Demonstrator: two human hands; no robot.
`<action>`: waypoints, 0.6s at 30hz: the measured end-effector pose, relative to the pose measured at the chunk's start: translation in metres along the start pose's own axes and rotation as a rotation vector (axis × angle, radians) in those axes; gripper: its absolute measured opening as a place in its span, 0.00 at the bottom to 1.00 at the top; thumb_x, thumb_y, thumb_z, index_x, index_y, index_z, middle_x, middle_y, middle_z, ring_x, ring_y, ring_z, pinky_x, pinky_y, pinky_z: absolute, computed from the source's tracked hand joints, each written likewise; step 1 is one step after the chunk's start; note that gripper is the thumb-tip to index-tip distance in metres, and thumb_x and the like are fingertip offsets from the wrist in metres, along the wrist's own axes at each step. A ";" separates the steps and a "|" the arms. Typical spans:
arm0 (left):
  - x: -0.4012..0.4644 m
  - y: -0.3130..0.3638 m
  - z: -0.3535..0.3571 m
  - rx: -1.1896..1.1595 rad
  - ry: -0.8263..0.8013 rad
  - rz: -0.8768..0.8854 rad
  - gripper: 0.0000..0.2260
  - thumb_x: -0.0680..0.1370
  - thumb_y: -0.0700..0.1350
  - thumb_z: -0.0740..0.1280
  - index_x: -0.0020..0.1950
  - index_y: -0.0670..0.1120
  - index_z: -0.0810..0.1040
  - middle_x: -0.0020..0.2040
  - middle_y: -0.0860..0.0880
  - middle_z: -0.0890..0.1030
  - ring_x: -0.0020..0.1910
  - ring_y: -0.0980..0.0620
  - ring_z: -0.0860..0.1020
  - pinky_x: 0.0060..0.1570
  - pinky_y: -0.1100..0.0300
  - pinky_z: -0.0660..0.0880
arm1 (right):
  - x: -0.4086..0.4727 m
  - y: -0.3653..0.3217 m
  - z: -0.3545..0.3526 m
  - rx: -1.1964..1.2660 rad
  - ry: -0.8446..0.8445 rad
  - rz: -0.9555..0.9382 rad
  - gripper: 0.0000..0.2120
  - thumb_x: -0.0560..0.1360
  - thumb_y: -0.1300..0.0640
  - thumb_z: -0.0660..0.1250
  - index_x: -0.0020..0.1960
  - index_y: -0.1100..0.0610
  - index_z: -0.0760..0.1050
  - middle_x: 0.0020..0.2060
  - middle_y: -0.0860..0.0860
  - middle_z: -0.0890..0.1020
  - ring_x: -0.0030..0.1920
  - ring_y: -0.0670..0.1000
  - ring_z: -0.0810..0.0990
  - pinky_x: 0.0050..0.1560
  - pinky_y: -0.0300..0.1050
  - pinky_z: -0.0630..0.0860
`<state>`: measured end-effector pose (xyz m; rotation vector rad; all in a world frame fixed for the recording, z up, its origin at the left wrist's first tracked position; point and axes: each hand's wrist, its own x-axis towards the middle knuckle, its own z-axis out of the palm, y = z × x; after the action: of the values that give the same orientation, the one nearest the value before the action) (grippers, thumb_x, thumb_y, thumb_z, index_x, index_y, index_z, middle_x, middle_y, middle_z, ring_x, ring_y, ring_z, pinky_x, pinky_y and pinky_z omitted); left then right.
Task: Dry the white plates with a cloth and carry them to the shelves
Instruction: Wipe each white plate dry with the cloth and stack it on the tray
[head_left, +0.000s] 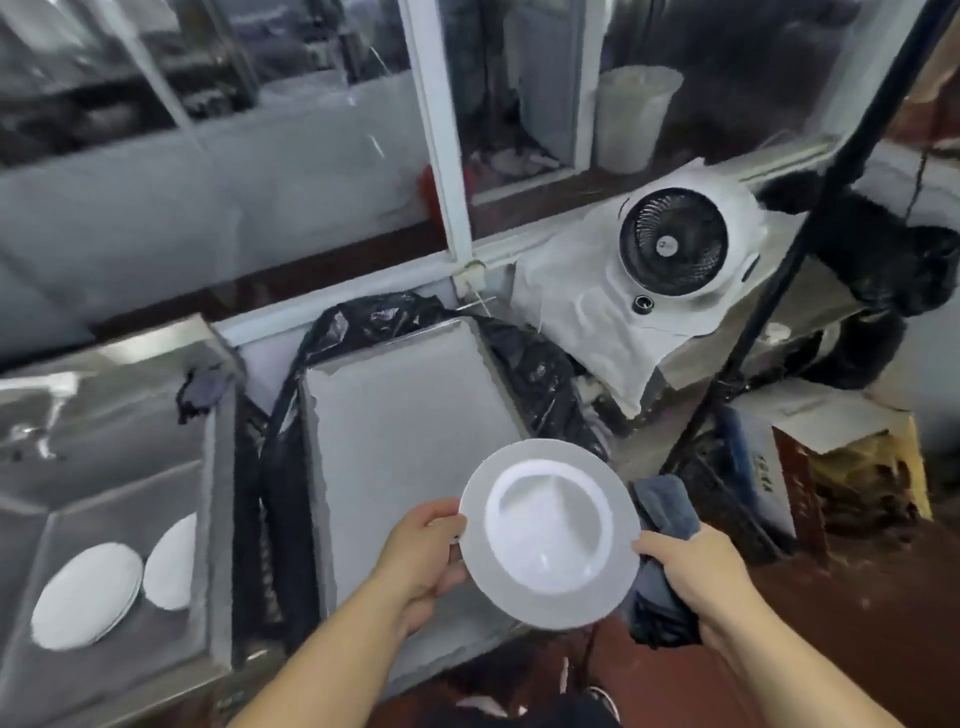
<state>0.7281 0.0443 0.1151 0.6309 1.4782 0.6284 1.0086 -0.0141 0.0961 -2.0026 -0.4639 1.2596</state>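
A white plate (549, 535) with a wide rim is held up in front of me, tilted toward the camera. My left hand (422, 561) grips its left rim with thumb on top. My right hand (691, 577) touches the plate's right rim and holds a blue-grey cloth (662, 512) bunched behind and below that rim. More white plates (85, 595) lie in the steel sink (218, 519) at the lower left, another plate (171, 561) leaning beside them.
A grey tray (405, 415) lies over a bin lined with a black bag (363, 319). A white fan (675, 244) sits on a cloth-covered surface at the right. A black pole (779, 270) slants past boxes (831, 467) on the red floor.
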 end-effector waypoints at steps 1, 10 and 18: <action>-0.002 -0.005 -0.005 -0.039 0.033 -0.010 0.10 0.81 0.36 0.65 0.57 0.45 0.82 0.42 0.47 0.88 0.35 0.51 0.86 0.34 0.58 0.82 | 0.006 -0.006 0.006 -0.044 -0.037 -0.002 0.10 0.70 0.63 0.79 0.47 0.55 0.79 0.37 0.53 0.87 0.33 0.55 0.87 0.29 0.44 0.78; 0.021 -0.025 -0.066 -0.249 0.269 -0.067 0.11 0.82 0.35 0.63 0.62 0.43 0.80 0.49 0.42 0.89 0.45 0.45 0.88 0.41 0.53 0.84 | 0.049 -0.048 0.103 -0.347 -0.249 -0.114 0.07 0.69 0.66 0.77 0.41 0.59 0.79 0.29 0.51 0.85 0.34 0.56 0.84 0.32 0.42 0.73; 0.092 0.005 -0.110 -0.211 0.308 -0.094 0.10 0.80 0.32 0.67 0.56 0.43 0.83 0.49 0.44 0.89 0.45 0.47 0.88 0.41 0.56 0.85 | 0.096 -0.080 0.192 -0.456 -0.163 -0.159 0.07 0.68 0.65 0.76 0.41 0.61 0.77 0.36 0.56 0.83 0.36 0.56 0.80 0.38 0.50 0.76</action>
<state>0.6177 0.1141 0.0555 0.3082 1.6875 0.8220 0.8879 0.1733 0.0422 -2.1808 -1.0483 1.3067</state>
